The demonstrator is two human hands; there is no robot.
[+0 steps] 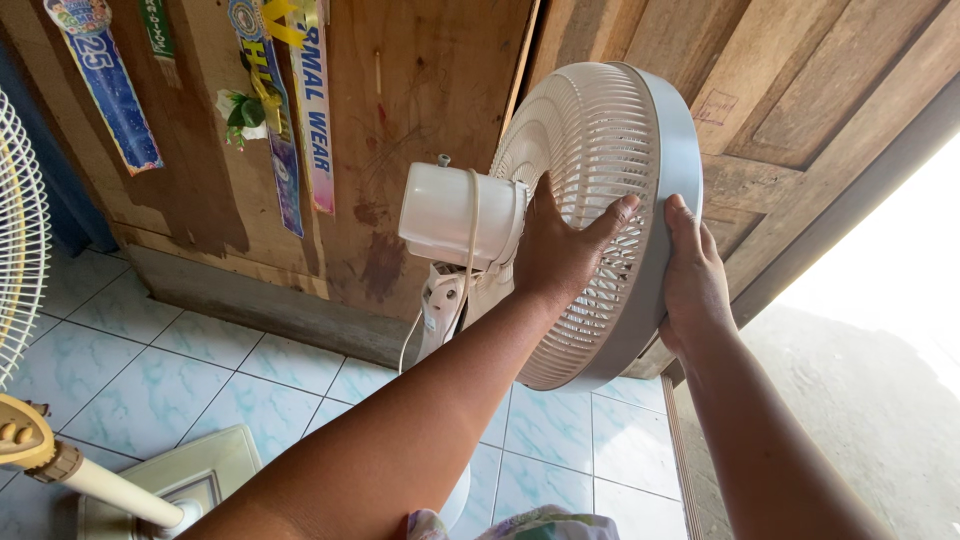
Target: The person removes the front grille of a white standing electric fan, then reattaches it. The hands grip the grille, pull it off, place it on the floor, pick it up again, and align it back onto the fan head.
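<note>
White fan head [600, 215] held up at frame centre, rear grille toward camera. Left hand [562, 250] pressed open on grille beside motor housing [450, 215], fingers spread. Right hand [693, 280] wrapped on grey rim at 3 o'clock. Pale blue tiled floor [150, 385] seen below (marbled pattern). Wooden wall [420, 120] at 12 o'clock, sashes [300, 110] hung on it. Second fan [20, 260] at 9 o'clock.

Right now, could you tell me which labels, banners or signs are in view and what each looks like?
Blue sash banner: upper left wall, long hanging strip, pink edging.
Green strip: top left wall, short and narrow.
Blue and purple sash: wall centre-left, yellow ribbon, green leaves beside it.
White sash: right beside it, pink-edged, blue lettering.
No packages or screens.
</note>
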